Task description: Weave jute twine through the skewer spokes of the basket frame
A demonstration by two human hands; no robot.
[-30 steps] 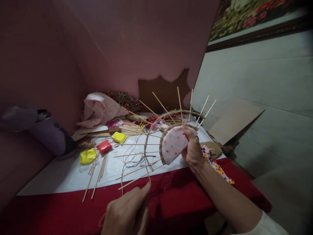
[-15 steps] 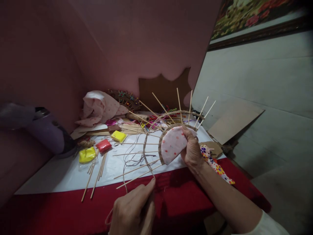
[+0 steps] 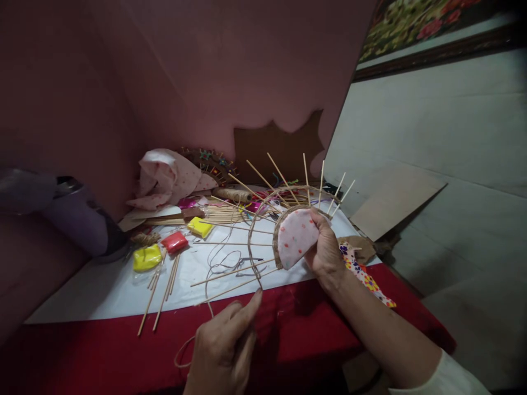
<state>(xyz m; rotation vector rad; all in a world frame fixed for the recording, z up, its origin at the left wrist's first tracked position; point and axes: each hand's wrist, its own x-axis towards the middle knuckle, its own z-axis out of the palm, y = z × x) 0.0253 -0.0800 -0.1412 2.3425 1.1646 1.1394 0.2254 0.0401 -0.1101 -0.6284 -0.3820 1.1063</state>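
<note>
My right hand [image 3: 327, 252] is closed on the edge of a half-round piece covered in pale spotted cloth [image 3: 295, 237], thumb on its face. Thin wooden sticks [image 3: 234, 244] fan out from its braided rim [image 3: 276, 241]. A loop of twine [image 3: 250, 233] runs across the sticks in an arc, partway along their length. Low in front, my left hand [image 3: 224, 340] is closed in a pinch on the twine's lower end, just below the nearest sticks. A slack length of twine [image 3: 181, 351] trails beside that hand.
On the white sheet [image 3: 111, 296] over a red cloth [image 3: 82, 351] lie yellow packets [image 3: 147, 258], a red packet [image 3: 175, 241] and loose sticks [image 3: 146, 312]. A purple bottle [image 3: 88, 219] leans at left. Cut cardboard [image 3: 275, 153] stands behind; flowered fabric [image 3: 368, 282] lies right.
The fan of sticks has tilted and shifted slightly right in my right hand. My left hand has moved slightly, still pinching the twine below the frame.
</note>
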